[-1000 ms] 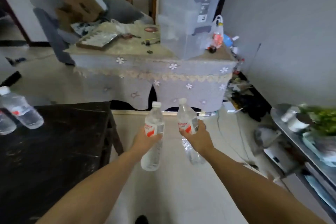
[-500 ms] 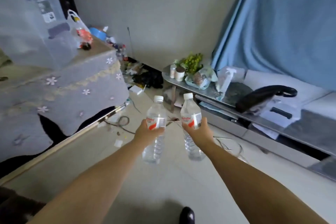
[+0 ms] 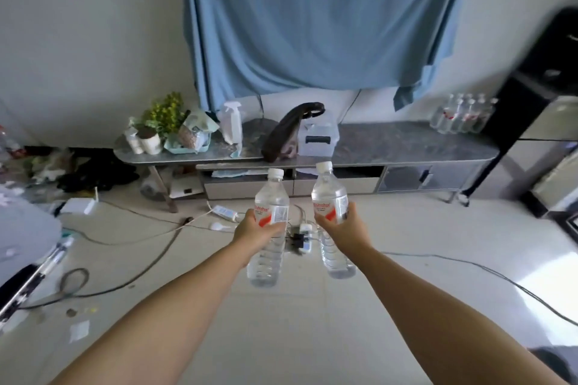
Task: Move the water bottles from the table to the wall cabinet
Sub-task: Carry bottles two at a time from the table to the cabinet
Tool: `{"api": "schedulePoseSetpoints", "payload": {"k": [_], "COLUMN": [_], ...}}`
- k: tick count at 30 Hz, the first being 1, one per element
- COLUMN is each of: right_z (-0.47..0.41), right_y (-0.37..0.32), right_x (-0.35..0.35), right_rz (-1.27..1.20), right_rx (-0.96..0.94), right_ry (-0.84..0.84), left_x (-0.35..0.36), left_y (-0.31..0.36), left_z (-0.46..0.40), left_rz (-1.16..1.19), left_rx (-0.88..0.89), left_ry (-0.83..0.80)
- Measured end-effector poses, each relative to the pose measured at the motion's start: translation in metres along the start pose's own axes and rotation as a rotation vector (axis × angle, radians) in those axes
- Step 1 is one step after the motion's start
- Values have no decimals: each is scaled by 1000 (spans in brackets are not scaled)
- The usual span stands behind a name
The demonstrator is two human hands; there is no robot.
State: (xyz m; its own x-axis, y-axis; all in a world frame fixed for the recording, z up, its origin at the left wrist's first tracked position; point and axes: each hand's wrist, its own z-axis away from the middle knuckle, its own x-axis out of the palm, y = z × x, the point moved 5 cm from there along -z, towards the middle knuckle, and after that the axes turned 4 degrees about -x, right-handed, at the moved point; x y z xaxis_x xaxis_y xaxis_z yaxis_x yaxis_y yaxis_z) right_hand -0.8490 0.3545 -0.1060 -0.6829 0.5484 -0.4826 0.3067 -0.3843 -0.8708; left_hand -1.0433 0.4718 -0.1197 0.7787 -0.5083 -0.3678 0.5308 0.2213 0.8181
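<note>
My left hand (image 3: 255, 233) grips a clear water bottle (image 3: 269, 197) with a white cap and a red-and-white label, held upright over the floor. My right hand (image 3: 342, 228) grips a second, matching water bottle (image 3: 328, 194), also upright. Both are held out in front of me at mid-frame. Ahead stands a long low grey cabinet (image 3: 391, 147) against the wall, under a blue curtain. Several more water bottles (image 3: 463, 116) stand grouped at the right end of its top.
On the cabinet top sit a plant (image 3: 164, 116), cups, a spray bottle (image 3: 233, 122), a dark bag (image 3: 287, 131) and a clear box (image 3: 317, 136). Cables and a power strip (image 3: 298, 241) lie on the floor ahead. A dark tall appliance (image 3: 544, 94) stands at right; clutter at left.
My view has swung to the right, from the cloth-covered table to facing the low cabinet and blue curtain head-on. Both hands still hold their bottles in front of me.
</note>
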Motion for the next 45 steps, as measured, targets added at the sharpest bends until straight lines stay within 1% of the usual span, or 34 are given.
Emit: {"api": "schedulePoseSetpoints", "payload": {"k": [4,7,8,10,14,17,22,25,31,37,39,45], "right_z": [-6,-15,-18,-30,-52,-72,-114,-159,-271,-353,-376,-448], "right_y": [63,102,109,133,161,183,210,227,245,254,265,308], "right_x": [-90,-153,-165,-214,-276,-312,-348,-372,-438,-507,-530,-593], "right_rz": [20,35,44,42,22,7,-16,-11,-13,-62,-54,-52], "right_rx": [72,99,99,111,140,164,188,206,251,258,274,284], "right_ry": [93,121,122,154,200,239,260,280,385,481,498,501], "left_x": [101,176,191,249,319,360,410,448,536,612,638,726], "left_y": [39,63,68,89,120,142,174,205,296,385,406,445], "left_z": [1,3,3,4,3,-9,-49,-88,-179,-243,-259,-309], "left_rz": [-64,-101,-105,-123,-137,-162,-182,-192,-243,-204,-188,-261], "left_rx": [48,45,43,57,85,92,82,93,155,195,188,154], "left_ry": [-79,-92,-99,-139,-228,-276,-289,-302,-364,-460,-464,-489]}}
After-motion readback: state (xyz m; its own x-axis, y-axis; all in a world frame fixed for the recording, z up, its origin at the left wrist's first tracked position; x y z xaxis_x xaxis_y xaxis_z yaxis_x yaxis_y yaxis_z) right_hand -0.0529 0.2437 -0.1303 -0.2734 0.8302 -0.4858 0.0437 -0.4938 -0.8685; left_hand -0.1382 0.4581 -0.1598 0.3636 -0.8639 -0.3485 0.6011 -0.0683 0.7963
